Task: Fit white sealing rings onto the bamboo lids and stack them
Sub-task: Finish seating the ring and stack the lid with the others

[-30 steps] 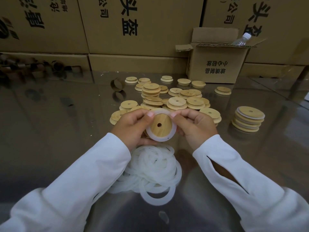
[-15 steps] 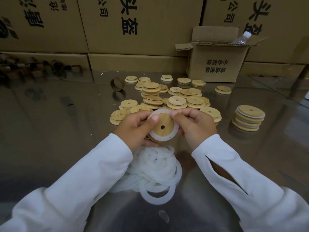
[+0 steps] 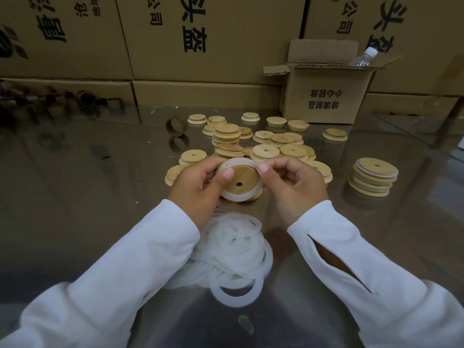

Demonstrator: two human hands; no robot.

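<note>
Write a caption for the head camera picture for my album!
Left hand and right hand press a white sealing ring onto a bamboo lid near a pile of rings.

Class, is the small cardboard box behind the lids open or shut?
Open: the box has raised flaps; a plastic bottle sticks out.

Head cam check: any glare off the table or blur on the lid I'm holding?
Head view: dim, warm light; the glossy table mirrors the boxes, with no blown-out glare. Head view: the lid and ring look sharp, while the far-left rolls are dark and indistinct. Head view: wide-angle bowing bends the box edges.
</note>
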